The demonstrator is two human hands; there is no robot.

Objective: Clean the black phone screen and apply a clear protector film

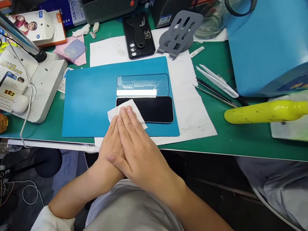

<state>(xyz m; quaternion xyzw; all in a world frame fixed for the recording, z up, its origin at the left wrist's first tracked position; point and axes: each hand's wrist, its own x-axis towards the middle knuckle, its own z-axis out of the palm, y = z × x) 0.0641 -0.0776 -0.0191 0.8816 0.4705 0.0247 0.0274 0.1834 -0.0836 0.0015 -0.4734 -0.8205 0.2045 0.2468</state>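
My left hand (108,145) lies partly beneath my right hand (139,147), both at the front edge of the blue mat (88,104). Stretched flat, the fingers of both press on a small white wipe (138,110). That wipe covers the left end of a phone (151,108) with a black screen, lying face up. Just behind the phone is a clear screen protector (143,81) with a dark outline. Some of my left fingers are hidden under the right ones.
White paper (198,117) lies under the mat. Behind are a black phone case (135,48) and a grey stand (180,33). Tweezers (217,95) and a yellow-handled tool (262,112) lie right, near a blue container (273,44). A white lamp base (46,84) stands left.
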